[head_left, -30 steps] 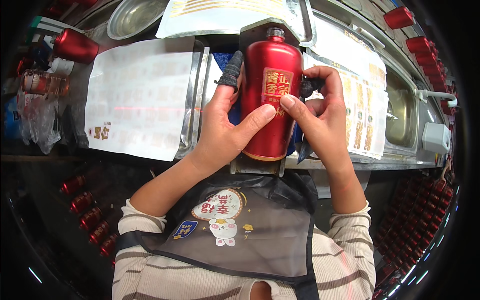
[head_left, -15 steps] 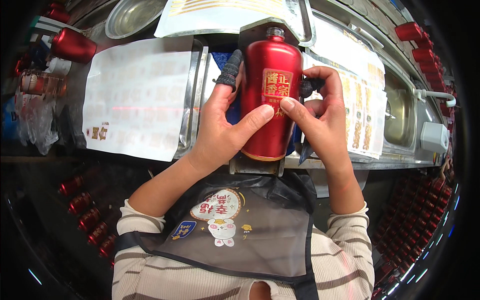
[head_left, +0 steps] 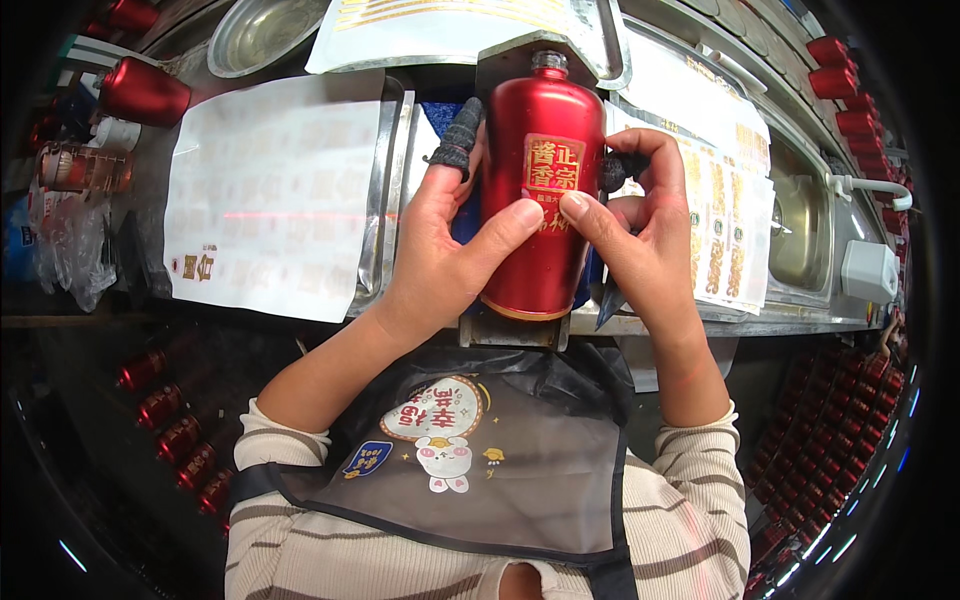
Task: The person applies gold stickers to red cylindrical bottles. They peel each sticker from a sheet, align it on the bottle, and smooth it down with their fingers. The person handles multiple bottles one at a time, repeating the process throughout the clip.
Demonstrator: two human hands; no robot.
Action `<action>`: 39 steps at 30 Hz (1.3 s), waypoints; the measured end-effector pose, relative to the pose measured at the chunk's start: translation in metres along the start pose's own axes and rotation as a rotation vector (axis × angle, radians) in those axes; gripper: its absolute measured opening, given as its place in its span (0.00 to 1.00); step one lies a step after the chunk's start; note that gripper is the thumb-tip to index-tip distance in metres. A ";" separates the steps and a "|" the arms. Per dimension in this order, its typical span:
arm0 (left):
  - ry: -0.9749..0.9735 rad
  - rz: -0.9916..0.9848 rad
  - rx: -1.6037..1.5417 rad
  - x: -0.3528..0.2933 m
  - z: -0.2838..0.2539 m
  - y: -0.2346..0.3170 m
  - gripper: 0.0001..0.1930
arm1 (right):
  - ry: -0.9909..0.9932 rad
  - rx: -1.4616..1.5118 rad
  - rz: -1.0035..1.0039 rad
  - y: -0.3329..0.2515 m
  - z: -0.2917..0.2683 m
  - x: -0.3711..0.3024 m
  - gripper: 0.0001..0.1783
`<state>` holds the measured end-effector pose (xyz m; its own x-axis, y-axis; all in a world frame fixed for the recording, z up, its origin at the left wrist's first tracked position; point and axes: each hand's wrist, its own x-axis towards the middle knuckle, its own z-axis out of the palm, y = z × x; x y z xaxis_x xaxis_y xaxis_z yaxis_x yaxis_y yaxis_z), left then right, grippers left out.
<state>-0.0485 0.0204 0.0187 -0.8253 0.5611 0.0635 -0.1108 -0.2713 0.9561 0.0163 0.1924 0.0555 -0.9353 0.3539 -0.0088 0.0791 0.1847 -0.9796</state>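
Observation:
A glossy red bottle (head_left: 545,265) lies tilted on a metal stand (head_left: 510,332) in front of me, its clear neck pointing away. Gold characters on a square label (head_left: 554,165) mark its front, with smaller gold lettering below. My left hand (head_left: 440,250) grips the bottle's left side, thumb pressed on the front below the label. A dark knitted finger cover (head_left: 458,138) wraps its index finger. From the other side my right hand (head_left: 655,245) has its thumb on the lettering and its fingers curled by the bottle's edge. Another dark finger cover (head_left: 622,170) shows there; some fingertips are hidden.
White backing sheets (head_left: 280,190) lie at left, and sheets of gold decals (head_left: 722,230) at right. A metal bowl (head_left: 265,35) stands at the back left. A sink (head_left: 800,240) with a white tap (head_left: 875,192) is at right. Several red bottles (head_left: 180,437) line both sides below.
Both thumbs have slid slightly up the bottle's front, toward the square label. The bottle stays in nearly the same place.

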 end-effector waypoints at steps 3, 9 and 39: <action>0.009 -0.033 -0.049 0.002 0.002 0.004 0.35 | 0.007 0.007 0.020 -0.001 -0.001 0.001 0.31; 0.084 -0.003 -0.027 0.006 0.009 0.004 0.38 | 0.032 -0.050 0.013 -0.005 0.003 0.001 0.32; -0.023 -0.026 0.029 -0.006 0.003 0.008 0.35 | 0.183 0.862 0.477 0.043 -0.063 0.032 0.16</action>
<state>-0.0428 0.0168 0.0265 -0.8092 0.5858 0.0449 -0.1157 -0.2337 0.9654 0.0116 0.2695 0.0260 -0.7975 0.3669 -0.4790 0.0872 -0.7154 -0.6933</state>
